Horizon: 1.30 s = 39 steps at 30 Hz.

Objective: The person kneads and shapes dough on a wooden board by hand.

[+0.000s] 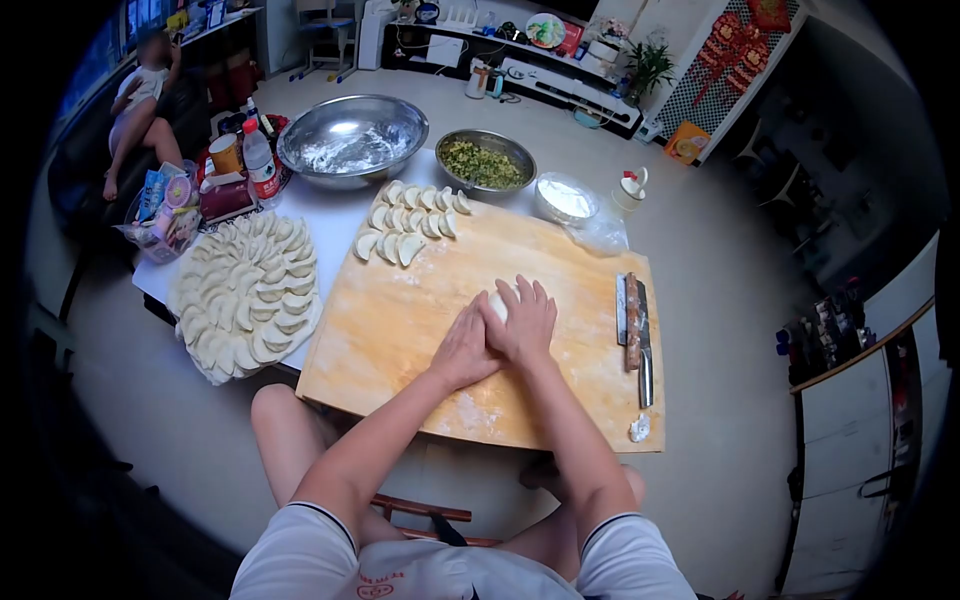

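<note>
Both my hands press together on a lump of white dough (497, 305) in the middle of the wooden board (570, 400). My left hand (466, 348) lies on its near left side, fingers together. My right hand (524, 322) overlaps the left one and covers the dough from the right, its fingers slightly spread and curved over it. Most of the dough is hidden under the palms. Rows of folded dumplings (410, 221) sit at the board's back left. On the right side of the board are a rolling pin (632, 322) and a knife (645, 350).
Left of the board is a tray crowded with dumplings (245, 290). Behind stand a large metal bowl (353, 140), a bowl of green filling (485, 163) and a bowl of flour (566, 197). A bottle (260, 165) stands back left. A person (145, 100) sits far left.
</note>
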{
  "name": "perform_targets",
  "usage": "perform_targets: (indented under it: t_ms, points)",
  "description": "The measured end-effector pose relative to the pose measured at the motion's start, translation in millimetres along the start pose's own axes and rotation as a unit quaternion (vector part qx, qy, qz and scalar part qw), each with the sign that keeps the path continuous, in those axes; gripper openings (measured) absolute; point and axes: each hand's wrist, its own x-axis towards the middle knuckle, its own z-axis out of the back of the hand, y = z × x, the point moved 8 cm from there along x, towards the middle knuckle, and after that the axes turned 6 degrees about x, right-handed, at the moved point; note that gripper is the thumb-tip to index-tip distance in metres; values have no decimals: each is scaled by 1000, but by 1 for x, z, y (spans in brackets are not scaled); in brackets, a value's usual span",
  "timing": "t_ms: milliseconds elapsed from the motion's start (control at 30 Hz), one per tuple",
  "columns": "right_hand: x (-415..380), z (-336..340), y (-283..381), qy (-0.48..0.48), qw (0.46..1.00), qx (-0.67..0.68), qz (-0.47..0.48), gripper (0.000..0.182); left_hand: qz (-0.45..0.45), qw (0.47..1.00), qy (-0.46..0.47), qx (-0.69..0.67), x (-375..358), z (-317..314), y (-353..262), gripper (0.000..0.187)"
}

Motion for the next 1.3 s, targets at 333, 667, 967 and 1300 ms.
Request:
perform_targets:
  t_ms: [333, 667, 967, 1300]
  points:
    - [73, -20, -70, 164, 966, 103, -171, 63, -34, 998, -46, 29, -5, 7, -6, 109]
    - [-20, 34, -71, 7, 987, 158, 30, 48, -18, 998, -57, 17, -6, 6, -1, 105]
    - [-60, 31, 33, -90, 990, -60, 90, 51, -35, 996, -85, -4, -2, -2, 14, 83]
    - [63, -14, -21, 62, 995, -55, -59, 49, -41, 994, -101, -21, -7, 8, 5, 88]
